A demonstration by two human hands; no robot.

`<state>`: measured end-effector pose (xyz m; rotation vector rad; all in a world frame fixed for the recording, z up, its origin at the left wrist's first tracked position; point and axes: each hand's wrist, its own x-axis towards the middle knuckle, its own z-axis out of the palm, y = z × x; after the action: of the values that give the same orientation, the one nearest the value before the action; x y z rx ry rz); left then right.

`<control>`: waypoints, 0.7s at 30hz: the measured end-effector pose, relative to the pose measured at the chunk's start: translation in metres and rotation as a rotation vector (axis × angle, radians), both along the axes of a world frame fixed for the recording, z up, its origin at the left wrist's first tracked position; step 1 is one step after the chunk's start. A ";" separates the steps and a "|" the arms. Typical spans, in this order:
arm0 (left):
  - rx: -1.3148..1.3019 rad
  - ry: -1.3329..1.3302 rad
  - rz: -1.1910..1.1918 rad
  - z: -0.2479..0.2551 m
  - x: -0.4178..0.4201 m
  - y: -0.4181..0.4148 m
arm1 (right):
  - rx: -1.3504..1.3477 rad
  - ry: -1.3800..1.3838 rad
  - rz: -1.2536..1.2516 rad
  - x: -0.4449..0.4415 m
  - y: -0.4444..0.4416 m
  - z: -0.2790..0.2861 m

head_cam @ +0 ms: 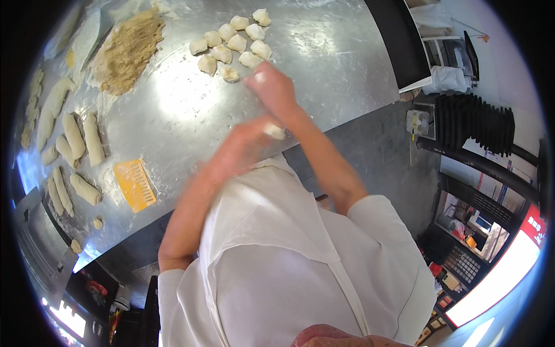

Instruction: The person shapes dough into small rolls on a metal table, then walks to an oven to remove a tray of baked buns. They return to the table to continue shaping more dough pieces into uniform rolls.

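My left hand [236, 145], blurred by motion, is at the near edge of the steel table [182, 143] in front of my apron. A piece of pale dough [275, 131] pokes out from its fingers. My right hand [276, 91] is curled and blurred, just on the near side of a cluster of dough lumps [237, 43]. A small pale spot shows at its fingers; whether that is dough or flour is unclear. The nearest lump [229, 74] has a rough, yellowish top and lies left of my right hand.
A heap of crumbly tan filling [129, 51] sits at the far left. Several dough rolls [93, 139] lie nearer on that side, beside an orange plastic dough scraper [134, 185]. A black panel [401, 41] borders the table's right end. Stacked black trays [475, 123] stand beyond.
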<state>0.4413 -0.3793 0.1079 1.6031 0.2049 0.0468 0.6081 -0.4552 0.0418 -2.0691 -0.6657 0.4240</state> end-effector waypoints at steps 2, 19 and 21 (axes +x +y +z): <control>-0.062 -0.155 0.012 0.027 0.017 -0.022 | -0.020 -0.060 -0.059 0.031 -0.004 -0.002; 0.412 0.481 0.689 -0.079 0.011 0.023 | -0.321 -0.139 0.134 0.198 -0.009 -0.026; 0.210 0.618 0.721 -0.055 0.031 0.028 | -0.402 -0.109 0.203 0.195 -0.003 -0.017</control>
<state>0.4726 -0.3510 0.0526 1.6371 1.2856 0.1300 0.8028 -0.4586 0.0245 -2.4250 -0.9209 0.6039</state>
